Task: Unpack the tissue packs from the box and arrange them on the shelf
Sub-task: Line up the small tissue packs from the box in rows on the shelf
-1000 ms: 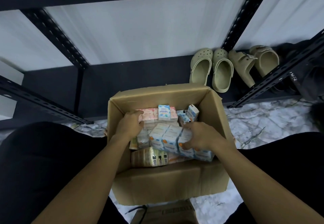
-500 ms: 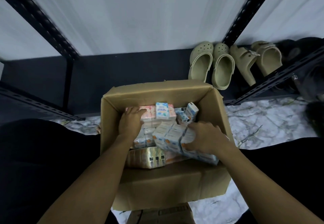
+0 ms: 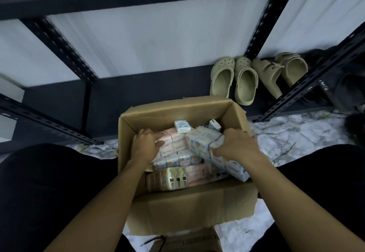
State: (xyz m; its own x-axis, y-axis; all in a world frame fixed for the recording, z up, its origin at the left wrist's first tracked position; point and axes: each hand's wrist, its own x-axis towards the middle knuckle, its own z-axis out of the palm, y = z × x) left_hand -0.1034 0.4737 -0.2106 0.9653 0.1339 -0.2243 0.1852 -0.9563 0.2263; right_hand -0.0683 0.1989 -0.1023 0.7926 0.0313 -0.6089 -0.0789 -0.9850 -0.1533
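Note:
An open cardboard box (image 3: 189, 208) stands on the floor between my knees, filled with tissue packs. My right hand (image 3: 235, 145) grips a wrapped blue-and-white bundle of tissue packs (image 3: 205, 145), which is tilted and partly raised at the box's right side. On the left, my left hand (image 3: 145, 145) holds a pink bundle of packs (image 3: 173, 143) inside the box. A single small blue pack (image 3: 182, 126) stands upright near the far wall. A yellowish bundle (image 3: 167, 178) lies at the near side. The dark bottom shelf board (image 3: 138, 90) lies just beyond the box.
Black perforated metal shelf posts (image 3: 61, 46) rise left and right. Two pairs of beige clogs and sandals (image 3: 245, 78) sit on the bottom shelf at the right. Dark objects fill the far right of the shelf. Marble floor (image 3: 292, 131) surrounds the box.
My right hand has pulled the blue-and-white bundle up and rightward, tilting it. My left hand has closed further over the pink bundle. The camera has tipped slightly.

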